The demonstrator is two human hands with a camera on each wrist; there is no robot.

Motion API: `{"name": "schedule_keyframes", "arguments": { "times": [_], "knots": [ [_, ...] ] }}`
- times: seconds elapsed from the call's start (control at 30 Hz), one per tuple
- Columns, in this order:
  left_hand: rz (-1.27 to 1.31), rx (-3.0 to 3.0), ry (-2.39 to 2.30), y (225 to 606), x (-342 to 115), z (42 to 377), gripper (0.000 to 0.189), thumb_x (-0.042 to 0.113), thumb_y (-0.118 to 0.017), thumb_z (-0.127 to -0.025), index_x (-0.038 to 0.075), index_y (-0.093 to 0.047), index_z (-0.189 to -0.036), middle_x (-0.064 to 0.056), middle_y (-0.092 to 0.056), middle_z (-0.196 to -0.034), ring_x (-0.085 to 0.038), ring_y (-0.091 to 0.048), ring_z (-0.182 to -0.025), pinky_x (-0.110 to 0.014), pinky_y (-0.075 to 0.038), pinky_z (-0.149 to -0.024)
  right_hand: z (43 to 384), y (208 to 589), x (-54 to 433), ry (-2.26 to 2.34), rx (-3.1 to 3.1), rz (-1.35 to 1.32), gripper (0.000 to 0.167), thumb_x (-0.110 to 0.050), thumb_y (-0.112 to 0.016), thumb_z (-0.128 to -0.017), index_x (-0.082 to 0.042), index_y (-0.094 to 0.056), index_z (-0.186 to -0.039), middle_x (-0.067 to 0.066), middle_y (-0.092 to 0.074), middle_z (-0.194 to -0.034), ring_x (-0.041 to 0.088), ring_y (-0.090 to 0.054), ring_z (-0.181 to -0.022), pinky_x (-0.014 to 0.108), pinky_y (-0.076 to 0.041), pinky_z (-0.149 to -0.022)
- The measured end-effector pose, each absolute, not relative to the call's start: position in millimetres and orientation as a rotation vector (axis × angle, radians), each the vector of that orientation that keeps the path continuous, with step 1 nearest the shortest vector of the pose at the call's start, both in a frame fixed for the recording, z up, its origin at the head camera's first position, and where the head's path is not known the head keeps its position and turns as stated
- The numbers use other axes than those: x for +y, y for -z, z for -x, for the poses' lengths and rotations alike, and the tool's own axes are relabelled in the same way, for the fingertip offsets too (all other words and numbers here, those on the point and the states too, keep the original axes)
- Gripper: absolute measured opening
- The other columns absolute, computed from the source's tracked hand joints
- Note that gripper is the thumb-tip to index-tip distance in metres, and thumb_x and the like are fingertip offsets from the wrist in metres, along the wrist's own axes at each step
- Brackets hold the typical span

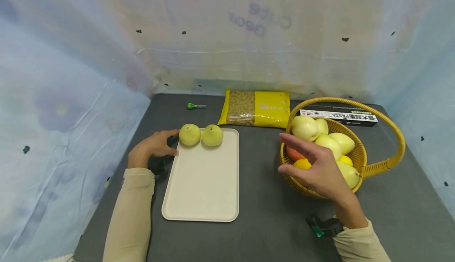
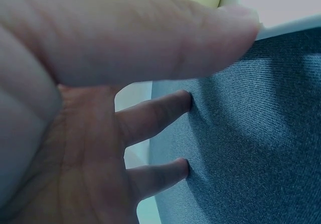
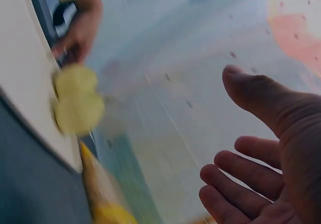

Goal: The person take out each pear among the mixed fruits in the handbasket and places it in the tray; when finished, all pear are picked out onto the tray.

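Currently, your left hand (image 1: 153, 146) is spread beside the left rim of the off-white rectangular tray with rounded corners (image 1: 206, 187), thumb parted from fingers and pinching nothing. Two of its fingertips meet the finely ribbed dark grey table surface (image 1: 263, 202); you cannot tell whether the thumb presses the rim.

Two smooth, round yellow-green fruits (image 1: 189, 134) (image 1: 212, 135) stand side by side on the tray's far end, the left one just beside your left hand.

Your right hand (image 1: 324, 171) is well to the tray's right, over the round yellow woven basket with an arched handle (image 1: 362, 157). Its thumb stands apart from lightly bent fingers; it grips nothing. Smooth pale green fruits (image 1: 328, 145) are piled inside the basket.

Beyond the tray, note the glossy yellow plastic bag with a clear window (image 1: 271, 106) and the green-headed lollipop on a thin stick (image 1: 191, 106).
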State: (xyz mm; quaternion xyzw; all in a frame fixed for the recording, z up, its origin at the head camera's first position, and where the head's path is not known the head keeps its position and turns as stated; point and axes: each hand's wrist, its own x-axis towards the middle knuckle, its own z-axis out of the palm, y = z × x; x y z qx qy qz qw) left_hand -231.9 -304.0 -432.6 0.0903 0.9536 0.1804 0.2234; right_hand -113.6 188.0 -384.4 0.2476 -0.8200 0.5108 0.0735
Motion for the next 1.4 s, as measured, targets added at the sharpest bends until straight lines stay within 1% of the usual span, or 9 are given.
{"name": "schedule_keyframes", "arguments": {
  "times": [0.27,0.47,0.63,0.7,0.73,0.87,0.93,1.2,1.4],
  "knots": [
    [-0.234,2.638,-0.489,428.9,-302.1,229.8,0.094,0.03,-0.084,-0.098,0.008,-0.032,-0.174,-0.031,-0.032,-0.175,-0.064,-0.024,-0.159,-0.082,-0.029,-0.122,99.0,372.5,243.8,-1.41,-2.433,-0.579,0.082,0.018,-0.089,-0.077,-0.007,-0.066,-0.152,0.001,-0.07,-0.151,0.006,-0.065,-0.139,0.013,-0.048,-0.114],
    [-0.237,2.635,-0.503,431.0,-302.9,229.5,0.094,0.029,-0.083,-0.099,0.008,-0.031,-0.174,-0.031,-0.031,-0.175,-0.063,-0.024,-0.159,-0.082,-0.029,-0.123,106.2,359.3,257.2,-1.267,-2.51,-0.469,0.083,0.005,-0.093,-0.082,-0.023,-0.065,-0.155,-0.006,-0.072,-0.147,-0.005,-0.065,-0.134,0.005,-0.047,-0.107],
    [-0.248,2.639,-0.515,431.7,-304.4,229.1,0.094,0.028,-0.084,-0.099,0.008,-0.031,-0.174,-0.031,-0.032,-0.175,-0.063,-0.025,-0.159,-0.081,-0.029,-0.123,125.2,345.2,259.0,-1.13,-2.635,-0.404,0.074,-0.016,-0.093,-0.09,-0.028,-0.063,-0.157,0.007,-0.074,-0.145,-0.02,-0.063,-0.119,-0.002,-0.045,-0.097],
    [-0.253,2.642,-0.51,430.7,-304.2,229.0,0.094,0.029,-0.084,-0.098,0.008,-0.032,-0.173,-0.031,-0.032,-0.175,-0.062,-0.026,-0.159,-0.081,-0.03,-0.123,135.9,338.9,259.7,-1.07,-2.731,-0.347,0.068,-0.029,-0.09,-0.095,-0.026,-0.063,-0.157,0.011,-0.072,-0.147,-0.015,-0.066,-0.118,0.0,-0.045,-0.094],
    [-0.254,2.644,-0.506,430.5,-304.1,228.8,0.094,0.03,-0.084,-0.098,0.008,-0.032,-0.173,-0.031,-0.032,-0.174,-0.063,-0.026,-0.158,-0.081,-0.03,-0.122,141.9,335.9,259.5,-1.039,-2.789,-0.325,0.067,-0.036,-0.087,-0.097,-0.024,-0.062,-0.158,0.014,-0.071,-0.148,-0.006,-0.069,-0.121,0.007,-0.05,-0.098],
    [-0.242,2.64,-0.499,428.9,-302.7,228.6,0.094,0.03,-0.084,-0.098,0.009,-0.032,-0.174,-0.031,-0.032,-0.175,-0.063,-0.024,-0.159,-0.082,-0.029,-0.122,166.7,325.8,256.9,-0.893,-3.036,-0.262,0.078,-0.06,-0.075,-0.1,-0.016,-0.057,-0.162,0.021,-0.066,-0.152,0.037,-0.068,-0.134,0.05,-0.057,-0.107],
    [-0.232,2.638,-0.5,429.3,-301.9,228.9,0.094,0.029,-0.084,-0.098,0.009,-0.031,-0.174,-0.03,-0.031,-0.175,-0.063,-0.023,-0.159,-0.082,-0.029,-0.123,179.7,323.1,255.2,-0.834,-3.134,-0.271,0.083,-0.066,-0.071,-0.1,-0.012,-0.056,-0.162,0.027,-0.065,-0.151,0.047,-0.064,-0.135,0.068,-0.053,-0.105],
    [-0.223,2.634,-0.5,432.4,-300.8,231.2,0.093,0.029,-0.083,-0.099,0.01,-0.032,-0.174,-0.03,-0.032,-0.175,-0.062,-0.024,-0.159,-0.081,-0.029,-0.123,217.2,323.4,251.4,-0.75,-3.349,-0.197,0.091,-0.078,-0.065,-0.096,-0.009,-0.062,-0.156,0.023,-0.06,-0.157,0.048,-0.059,-0.138,0.071,-0.052,-0.105],
    [-0.223,2.638,-0.497,434.1,-302.0,231.5,0.094,0.03,-0.084,-0.098,0.01,-0.031,-0.174,-0.029,-0.031,-0.176,-0.061,-0.025,-0.16,-0.08,-0.03,-0.123,230.2,331.9,247.6,-0.691,-3.321,-0.271,0.073,-0.067,-0.071,-0.099,-0.007,-0.075,-0.14,0.022,-0.074,-0.136,0.04,-0.068,-0.115,0.057,-0.057,-0.089]
  ]
}}
